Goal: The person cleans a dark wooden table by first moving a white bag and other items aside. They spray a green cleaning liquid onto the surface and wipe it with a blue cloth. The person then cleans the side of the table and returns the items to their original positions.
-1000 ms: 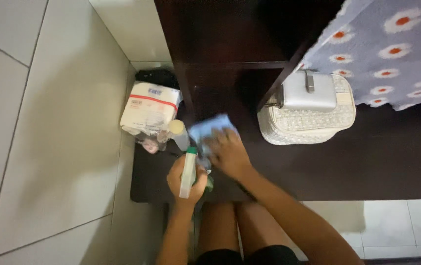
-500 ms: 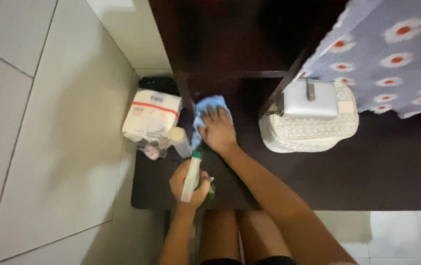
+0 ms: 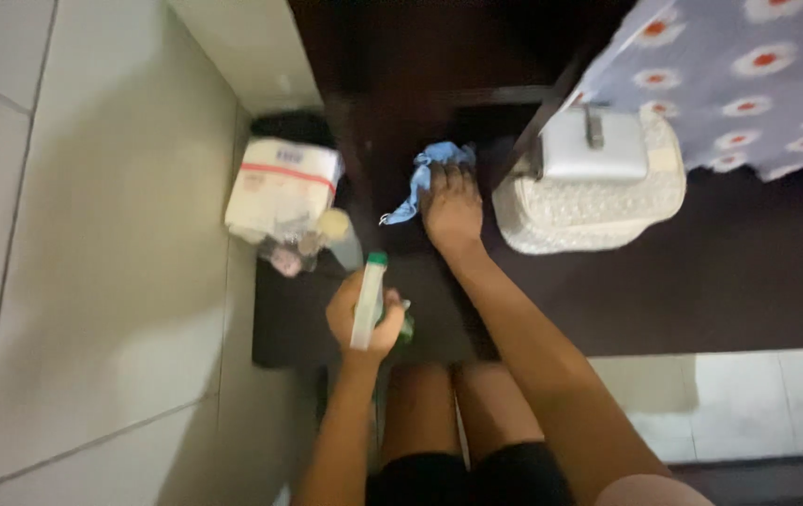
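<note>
Since the earlier frame, right hand (image 3: 451, 208) has pushed farther back along the dark wooden surface (image 3: 420, 300), palm pressed flat on the crumpled light-blue cloth (image 3: 428, 173), fingers spread. Nearest: left hand (image 3: 364, 314) wrapped around a slim white spray bottle with green cap (image 3: 369, 298), held upright. Good wiping here likely wants even pressure and the cloth kept bunched under the palm. Left of the cloth, a white paper-wrapped package with red stripe (image 3: 282, 187) and small pale bottle (image 3: 336, 234) crowd the edge. Right, a white woven basket (image 3: 589, 201) hems the stroke. Beyond, floral fabric (image 3: 748, 75).
</note>
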